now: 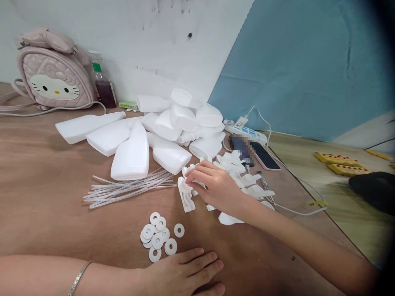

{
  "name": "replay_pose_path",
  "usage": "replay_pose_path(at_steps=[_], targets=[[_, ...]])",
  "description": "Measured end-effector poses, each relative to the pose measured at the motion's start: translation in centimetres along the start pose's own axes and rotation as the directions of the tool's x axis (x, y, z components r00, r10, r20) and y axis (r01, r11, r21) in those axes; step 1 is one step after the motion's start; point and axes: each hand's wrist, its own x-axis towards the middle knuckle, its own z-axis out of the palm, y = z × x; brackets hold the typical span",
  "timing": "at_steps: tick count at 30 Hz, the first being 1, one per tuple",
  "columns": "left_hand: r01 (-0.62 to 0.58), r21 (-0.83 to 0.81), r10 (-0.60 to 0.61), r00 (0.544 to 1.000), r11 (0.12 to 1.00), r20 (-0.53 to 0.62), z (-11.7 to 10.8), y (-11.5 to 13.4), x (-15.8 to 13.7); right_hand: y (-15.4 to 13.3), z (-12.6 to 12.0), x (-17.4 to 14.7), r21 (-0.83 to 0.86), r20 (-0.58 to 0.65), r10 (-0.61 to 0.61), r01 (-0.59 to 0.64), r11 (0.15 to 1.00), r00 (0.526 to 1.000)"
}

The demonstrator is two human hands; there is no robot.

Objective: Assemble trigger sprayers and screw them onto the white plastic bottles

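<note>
My left hand (188, 271) lies flat on the brown table, fingers stretched out, just beside a small heap of white ring washers (157, 240). Over the pile of white trigger spray heads (253, 191), my right hand (212, 183) is closed in a pinch on one spray head (185, 196) at the pile's left edge. Its fingertips partly cover the top of that spray head. Left of it lies a loose bundle of thin clear tubes (129, 189). Behind the tubes, several white empty-looking bottles (131, 154) lie heaped on their sides.
A pink backpack (55, 78) and a bottle of dark liquid (105, 88) stand by the wall. On the right are a power strip (247, 133), a pink-cased phone (265, 156) and a white cable (296, 209). The table's right edge borders a wooden floor (308, 172).
</note>
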Motion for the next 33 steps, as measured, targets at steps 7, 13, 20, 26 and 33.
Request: replay_pose_path(at_steps=[7, 13, 20, 26, 33], targets=[[0.001, -0.005, -0.001, 1.0, 1.0, -0.008, 0.2, 0.1, 0.0, -0.4, 0.5, 0.0, -0.106, 0.054, -0.042, 0.047, 0.993, 0.998], [-0.006, -0.001, 0.006, 1.0, 1.0, 0.002, -0.3, -0.1, 0.2, -0.7, 0.3, 0.3, -0.111, 0.162, 0.099, -0.082, 0.99, 0.982], [-0.009, -0.013, 0.01, 1.0, 1.0, 0.022, -0.4, -0.1, 0.1, -0.9, -0.3, 1.1, -0.059, 0.286, 0.186, -0.176, 0.983, 0.94], [0.0, 0.004, 0.0, 1.0, 1.0, 0.001, -0.5, -0.1, 0.3, -0.8, -0.8, 2.0, -0.034, 0.37, 0.142, -0.139, 0.99, 0.918], [0.033, -0.013, -0.034, 0.998, 0.999, -0.049, 0.6, 0.6, -0.1, -2.2, -1.3, 1.1, 0.083, 0.454, -0.15, 0.126, 0.989, 0.878]])
